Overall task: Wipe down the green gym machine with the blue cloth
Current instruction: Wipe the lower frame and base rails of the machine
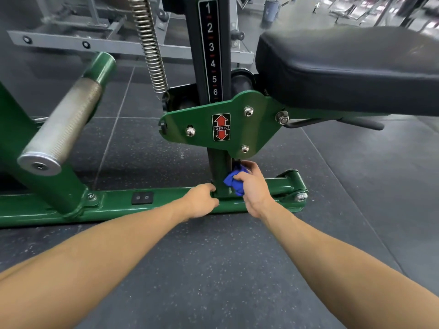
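Note:
The green gym machine [114, 205] lies low across the floor, its base rail running left to right. A green upright post [219, 172] rises from the rail under a green bracket plate [237, 122] with a red arrow label. My right hand [253, 188] grips a crumpled blue cloth [234, 181] and presses it against the right side of the post near its foot. My left hand [202, 201] rests on the base rail just left of the post, fingers curled over the rail's top edge.
A black padded seat [351, 70] overhangs at upper right. A knurled steel handle [64, 127] juts out at left. A coil spring [149, 43] and a numbered black column [211, 48] stand behind. Dark rubber floor tiles [213, 269] lie in front.

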A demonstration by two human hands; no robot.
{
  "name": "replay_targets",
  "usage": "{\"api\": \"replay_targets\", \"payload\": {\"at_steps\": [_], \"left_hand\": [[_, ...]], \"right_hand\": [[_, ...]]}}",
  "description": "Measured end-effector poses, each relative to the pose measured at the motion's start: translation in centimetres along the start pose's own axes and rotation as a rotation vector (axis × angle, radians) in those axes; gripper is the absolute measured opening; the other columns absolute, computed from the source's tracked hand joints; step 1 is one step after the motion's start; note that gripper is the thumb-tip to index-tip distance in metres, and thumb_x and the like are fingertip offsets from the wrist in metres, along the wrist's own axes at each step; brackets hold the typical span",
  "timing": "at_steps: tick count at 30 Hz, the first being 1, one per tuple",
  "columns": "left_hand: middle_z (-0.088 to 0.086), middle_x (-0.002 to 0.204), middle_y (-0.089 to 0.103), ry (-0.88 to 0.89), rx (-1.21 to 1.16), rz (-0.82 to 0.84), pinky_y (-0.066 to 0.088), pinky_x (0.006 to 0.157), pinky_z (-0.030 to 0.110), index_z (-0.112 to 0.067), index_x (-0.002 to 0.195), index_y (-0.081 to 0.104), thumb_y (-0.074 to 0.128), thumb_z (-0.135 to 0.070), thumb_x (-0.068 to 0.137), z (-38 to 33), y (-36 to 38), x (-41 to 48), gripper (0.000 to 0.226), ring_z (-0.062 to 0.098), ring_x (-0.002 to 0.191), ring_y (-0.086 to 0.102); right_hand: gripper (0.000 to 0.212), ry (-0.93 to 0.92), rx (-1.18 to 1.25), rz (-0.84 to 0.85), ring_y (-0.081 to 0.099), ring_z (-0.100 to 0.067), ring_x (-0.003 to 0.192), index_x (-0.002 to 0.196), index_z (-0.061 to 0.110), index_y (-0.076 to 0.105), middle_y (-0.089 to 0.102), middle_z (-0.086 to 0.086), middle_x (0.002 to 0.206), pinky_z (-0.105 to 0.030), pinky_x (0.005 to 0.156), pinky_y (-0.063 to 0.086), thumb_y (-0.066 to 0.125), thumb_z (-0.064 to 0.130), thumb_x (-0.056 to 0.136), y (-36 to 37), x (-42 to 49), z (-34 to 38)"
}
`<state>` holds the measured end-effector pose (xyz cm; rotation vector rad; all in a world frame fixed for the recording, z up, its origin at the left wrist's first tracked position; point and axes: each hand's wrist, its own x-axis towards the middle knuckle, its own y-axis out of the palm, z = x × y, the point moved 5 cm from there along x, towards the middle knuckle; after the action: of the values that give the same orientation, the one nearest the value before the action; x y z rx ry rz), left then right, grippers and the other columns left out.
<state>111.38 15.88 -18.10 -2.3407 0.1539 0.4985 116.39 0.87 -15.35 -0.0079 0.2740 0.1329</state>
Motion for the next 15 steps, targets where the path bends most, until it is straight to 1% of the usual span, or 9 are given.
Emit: {"api": "replay_targets", "payload": {"at_steps": [2,3,4,7,8,10,12,14,15], "left_hand": [[0.01,0.148,0.056,-0.019,-0.113,-0.026,0.052,0.099,0.035,-0.01,0.154,0.043,0.056,-0.013,0.098,0.1,0.2,-0.4,0.057,0.028,0.122,0.062],[0.009,0.15,0.055,-0.028,-0.172,-0.03,0.052,0.102,0.035,-0.01,0.154,0.043,0.056,-0.011,0.098,0.2,0.3,-0.7,0.057,0.027,0.125,0.06],[0.008,0.149,0.055,-0.036,-0.233,-0.031,0.052,0.101,0.036,-0.011,0.154,0.042,0.056,-0.009,0.098,0.3,0.5,-0.9,0.057,0.025,0.125,0.06],[0.003,0.143,0.056,-0.051,-0.402,-0.032,0.057,0.089,0.037,-0.012,0.154,0.041,0.057,-0.005,0.099,0.2,0.9,-1.6,0.057,0.024,0.117,0.063],[0.003,0.138,0.057,-0.06,-0.438,-0.037,0.058,0.085,0.038,-0.012,0.153,0.042,0.056,-0.005,0.099,0.2,1.1,-1.9,0.056,0.025,0.115,0.064],[0.003,0.127,0.063,-0.078,-0.493,-0.049,0.059,0.079,0.037,-0.013,0.147,0.047,0.054,-0.007,0.1,0.0,1.2,-2.3,0.048,0.025,0.111,0.068],[0.006,0.121,0.068,-0.103,-0.537,-0.05,0.058,0.075,0.036,-0.014,0.136,0.053,0.05,-0.014,0.104,-0.4,1.4,-2.8,0.032,0.024,0.104,0.072],[0.008,0.118,0.069,-0.118,-0.566,-0.083,0.059,0.073,0.036,-0.015,0.124,0.058,0.047,-0.02,0.107,-0.7,1.1,-3.1,0.021,0.024,0.101,0.074],[0.008,0.116,0.069,-0.119,-0.573,-0.114,0.059,0.072,0.036,-0.015,0.121,0.059,0.047,-0.021,0.108,-0.8,0.8,-3.2,0.019,0.024,0.1,0.074]], "right_hand": [[0.033,0.058,-0.136,0.045,0.044,-0.018,0.063,0.121,0.018,0.051,0.07,-0.008,0.09,-0.028,0.051,0.034,0.046,0.001,0.093,0.6,-0.1,-0.2],[0.032,0.088,-0.162,0.052,0.044,-0.02,0.065,0.121,0.017,0.051,0.069,-0.007,0.089,-0.029,0.052,0.034,0.046,0.002,0.093,0.8,-0.2,-0.4],[0.029,0.104,-0.142,0.043,0.046,-0.022,0.068,0.119,0.016,0.052,0.069,-0.007,0.087,-0.031,0.055,0.035,0.047,0.002,0.093,0.7,-0.4,-0.4],[0.025,0.091,-0.019,-0.007,0.052,-0.029,0.08,0.11,0.015,0.056,0.069,-0.008,0.088,-0.041,0.069,0.04,0.049,0.0,0.093,0.2,-0.6,-0.1],[0.024,0.102,0.017,-0.015,0.052,-0.03,0.08,0.111,0.016,0.056,0.068,-0.01,0.09,-0.041,0.068,0.04,0.048,0.0,0.094,0.2,-0.9,-0.2],[0.019,0.189,0.07,-0.056,0.051,-0.029,0.073,0.113,0.016,0.053,0.063,-0.014,0.094,-0.038,0.061,0.041,0.046,0.005,0.099,0.6,-1.6,-0.9],[0.015,0.338,0.17,-0.085,0.045,-0.026,0.063,0.106,0.016,0.053,0.056,-0.013,0.086,-0.035,0.058,0.041,0.041,0.008,0.103,1.6,-2.3,-1.9],[0.021,0.416,0.307,-0.108,0.037,-0.022,0.058,0.097,0.013,0.055,0.049,-0.01,0.076,-0.034,0.06,0.043,0.037,0.006,0.103,2.7,-2.4,-1.8],[0.023,0.426,0.368,-0.127,0.037,-0.023,0.059,0.093,0.011,0.055,0.048,-0.01,0.074,-0.036,0.069,0.05,0.035,0.004,0.103,3.2,-2.4,-1.6]]}}
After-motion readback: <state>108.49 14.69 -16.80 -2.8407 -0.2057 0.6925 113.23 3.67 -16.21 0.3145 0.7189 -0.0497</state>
